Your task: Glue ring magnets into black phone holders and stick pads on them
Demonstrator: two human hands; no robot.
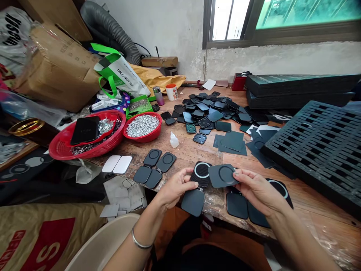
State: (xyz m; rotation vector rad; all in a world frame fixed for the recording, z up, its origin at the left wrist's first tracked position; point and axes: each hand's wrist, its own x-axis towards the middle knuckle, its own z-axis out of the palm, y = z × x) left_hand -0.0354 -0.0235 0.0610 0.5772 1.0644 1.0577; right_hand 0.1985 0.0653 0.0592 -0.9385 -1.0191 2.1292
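My left hand [175, 188] is closed on a black two-panel hinged pad [193, 202], which looks like a folding wireless charger. Its upper panel is ribbed and bears a pale ring; the lower panel is plain and hangs past the table edge. Between the thumb and fingers of my right hand [255, 190] is a thin dark cover sheet [218, 177] with a ring mark. The sheet's left edge overlaps or lies very close to the ribbed panel. Partly hidden by my right hand, more hinged pads [237, 205] lie on the table's front edge.
Two hinged pads [154, 158] and two white squares [112, 164] lie to the left. Beyond stand a red basket [56, 145] and a red bowl of small metal parts [142, 127]. A heap of black panels [203, 107] lies behind, with a slotted foam tray [313, 139] at right.
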